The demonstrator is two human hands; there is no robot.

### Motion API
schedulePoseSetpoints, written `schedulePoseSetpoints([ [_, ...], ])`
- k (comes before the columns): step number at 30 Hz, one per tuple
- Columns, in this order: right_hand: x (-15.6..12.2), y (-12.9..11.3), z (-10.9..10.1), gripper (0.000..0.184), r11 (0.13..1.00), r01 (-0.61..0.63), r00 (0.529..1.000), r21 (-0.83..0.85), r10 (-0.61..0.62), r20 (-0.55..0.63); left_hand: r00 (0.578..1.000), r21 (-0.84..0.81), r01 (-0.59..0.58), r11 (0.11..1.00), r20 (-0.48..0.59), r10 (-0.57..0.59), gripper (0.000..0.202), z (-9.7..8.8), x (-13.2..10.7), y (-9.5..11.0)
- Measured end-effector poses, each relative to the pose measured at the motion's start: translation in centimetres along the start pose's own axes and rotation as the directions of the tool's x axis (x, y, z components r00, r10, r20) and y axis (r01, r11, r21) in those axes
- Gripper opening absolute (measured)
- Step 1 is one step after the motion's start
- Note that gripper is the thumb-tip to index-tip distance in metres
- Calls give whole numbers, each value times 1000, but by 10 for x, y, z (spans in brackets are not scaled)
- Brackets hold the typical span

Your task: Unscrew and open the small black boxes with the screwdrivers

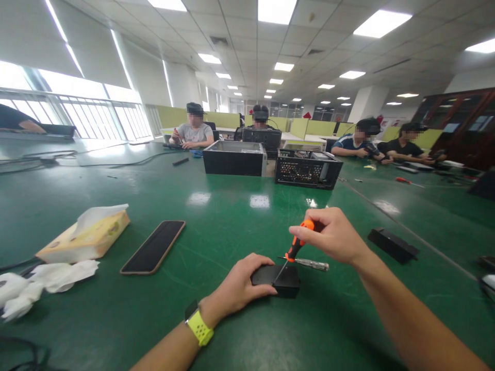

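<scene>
The left hand [237,288] is pressing on a small flat black plastic box [284,282], its fingers curled over the box's left edge and pinning it to the green table mat [232,216], near and centre. The right hand [334,234] is gripping the orange-and-black handled screwdriver [296,247] with clenched fingers, and the thin tip is leaning down onto the box's top. This looks like the screw-turning step. It is calling for a steady box and a squarely seated tip. A silver-shafted tool [311,264] is lying just beyond the box.
</scene>
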State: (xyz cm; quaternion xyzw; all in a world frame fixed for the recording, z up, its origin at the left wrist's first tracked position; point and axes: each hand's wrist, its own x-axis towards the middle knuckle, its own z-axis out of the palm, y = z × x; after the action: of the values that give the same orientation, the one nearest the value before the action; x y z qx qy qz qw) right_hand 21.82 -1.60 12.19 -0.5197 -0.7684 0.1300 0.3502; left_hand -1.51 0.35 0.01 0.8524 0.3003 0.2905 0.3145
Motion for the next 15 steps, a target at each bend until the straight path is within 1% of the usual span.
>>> schedulePoseSetpoints([
  [6,2,6,1,48,1000,-2,1000,-20,2,0,1000,9,-12,1000,21,11,42,-1,0,1],
  [15,2,3,3,47,999,19,1000,-31,-20,-7,999,15,-38,999,10,38,38,0,-1,1],
])
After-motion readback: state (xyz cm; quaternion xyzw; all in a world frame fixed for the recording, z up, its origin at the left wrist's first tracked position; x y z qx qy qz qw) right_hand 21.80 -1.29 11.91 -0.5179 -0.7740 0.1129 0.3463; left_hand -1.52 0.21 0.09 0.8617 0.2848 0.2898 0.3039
